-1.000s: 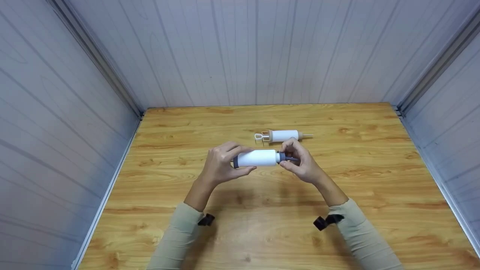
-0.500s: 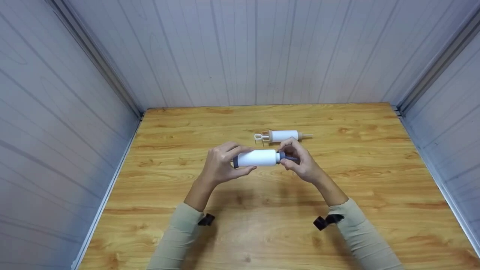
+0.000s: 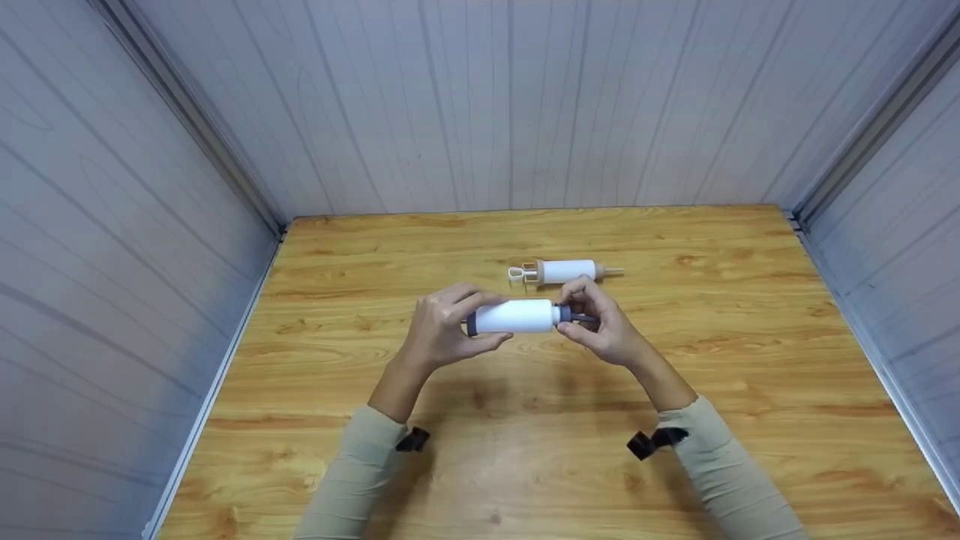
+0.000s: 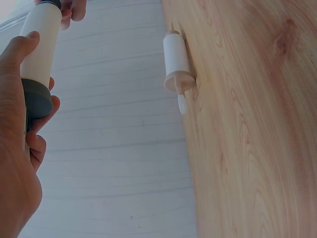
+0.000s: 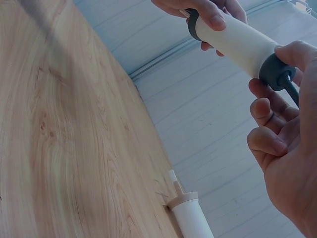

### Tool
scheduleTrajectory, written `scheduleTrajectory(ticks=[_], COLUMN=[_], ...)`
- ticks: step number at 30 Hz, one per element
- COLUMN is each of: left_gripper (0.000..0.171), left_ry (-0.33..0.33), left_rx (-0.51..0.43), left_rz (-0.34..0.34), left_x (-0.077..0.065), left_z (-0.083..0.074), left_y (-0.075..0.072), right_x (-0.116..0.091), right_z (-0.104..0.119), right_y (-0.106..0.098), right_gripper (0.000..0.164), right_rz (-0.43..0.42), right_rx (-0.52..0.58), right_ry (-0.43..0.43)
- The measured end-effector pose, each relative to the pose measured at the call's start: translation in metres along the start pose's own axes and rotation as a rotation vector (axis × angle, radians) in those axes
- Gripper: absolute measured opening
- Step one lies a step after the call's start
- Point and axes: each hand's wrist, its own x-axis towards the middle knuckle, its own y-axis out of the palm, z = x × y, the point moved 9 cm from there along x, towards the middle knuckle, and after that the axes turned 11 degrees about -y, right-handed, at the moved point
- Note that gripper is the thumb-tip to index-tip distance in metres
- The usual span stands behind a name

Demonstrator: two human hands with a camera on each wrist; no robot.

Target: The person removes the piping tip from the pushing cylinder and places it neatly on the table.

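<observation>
White tube between left hand, which grips its body, and right hand, which pinches its dark end cap.

A booth-like workspace, this was — pale panelled walls on three sides, grey corner strips, wood-grain tabletop between!

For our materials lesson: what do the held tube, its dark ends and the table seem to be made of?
Tube: probably plastic, smooth and white, with an even, plain surface.
Dark ends: likely plastic too, though rubber is possible; they look plain and dull.
Table: wood or wood-effect laminate, slightly glossy; grain and knots show, with a soft sheen.
</observation>
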Motion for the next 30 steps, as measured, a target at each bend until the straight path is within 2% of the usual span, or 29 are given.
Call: scheduleTrajectory(ticks=[10,30], left_gripper=[0.044,0.044], left_ry=[0.012,-0.005], left_rx=[0.000,-0.001], left_rz=[-0.004,0.003], left_x=[0.0013,-0.0001], left_z=[-0.0011,0.0016], left_y=[-0.0011,-0.0019], right_x=[0.0002,-0.0027], right_z=[0.0026,-0.0019], right_y=[0.0030,-0.0030], right_gripper=[0.034,0.033], right_rz=[0.014,-0.013], right_rx=[0.044,-0.015], right_ry=[-0.028,0.057])
